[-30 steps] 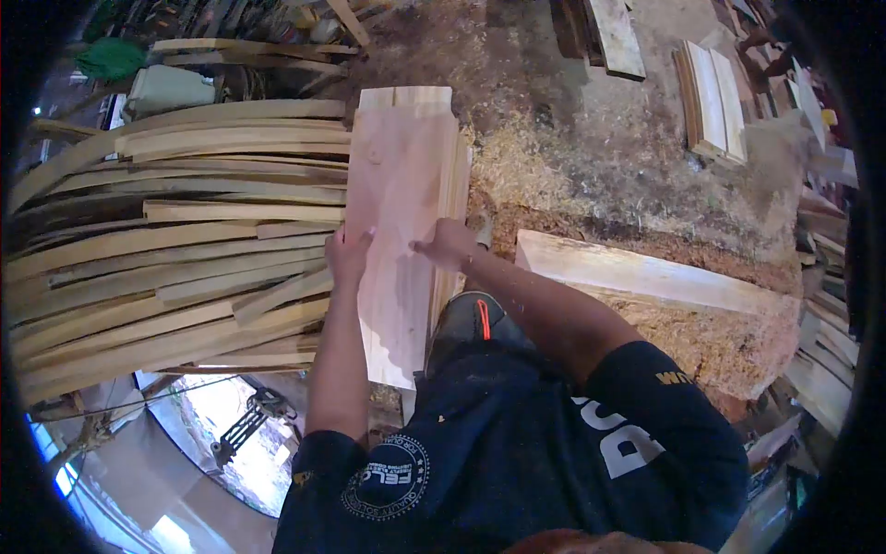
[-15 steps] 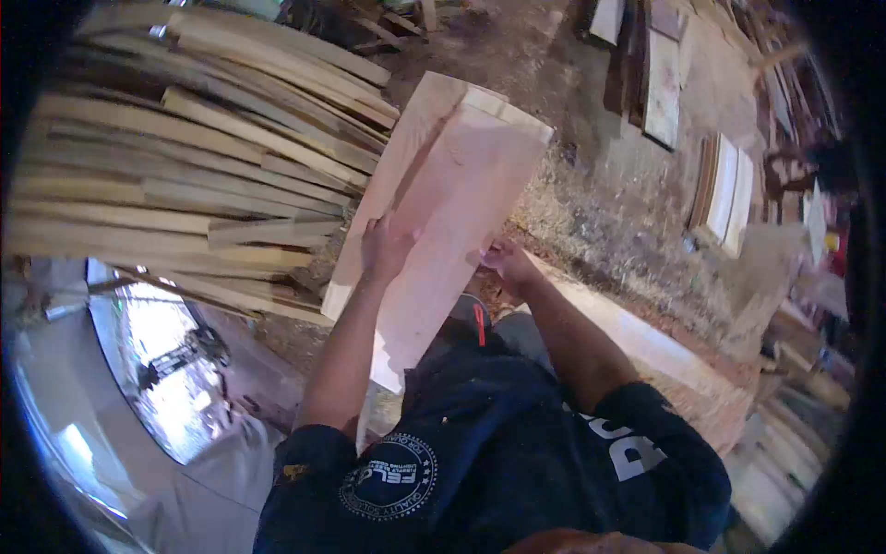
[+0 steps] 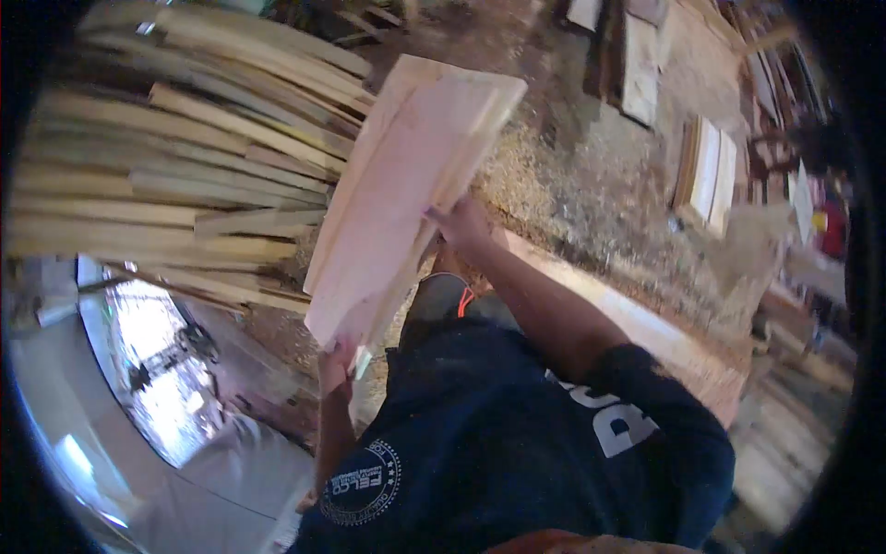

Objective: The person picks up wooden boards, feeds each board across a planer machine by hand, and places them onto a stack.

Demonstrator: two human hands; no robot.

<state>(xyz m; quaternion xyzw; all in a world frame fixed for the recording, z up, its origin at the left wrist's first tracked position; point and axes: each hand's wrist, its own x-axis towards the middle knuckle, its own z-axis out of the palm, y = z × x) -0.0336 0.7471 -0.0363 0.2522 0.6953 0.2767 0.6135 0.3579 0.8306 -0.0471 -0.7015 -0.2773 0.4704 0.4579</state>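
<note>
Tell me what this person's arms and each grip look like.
The left grip and right grip are ungloved human hands, with no cables or wristbands visible. Both forearms are bare; the right sleeve is short and dark, matching a shirt with a white round emblem.

Right hand (image 3: 464,224): most fingers hidden beneath the boards (image 3: 397,185), whose exact number cannot be determined. Left hand (image 3: 338,363): blurred, finger placement unclear. Plank (image 3: 646,321): partly covered by the right forearm (image 3: 549,295). Slats (image 3: 185,194): blurred, some cut off at left. Shirt (image 3: 517,443): cut off by the lower edge, large lettering (image 3: 623,429) incomplete.
</note>
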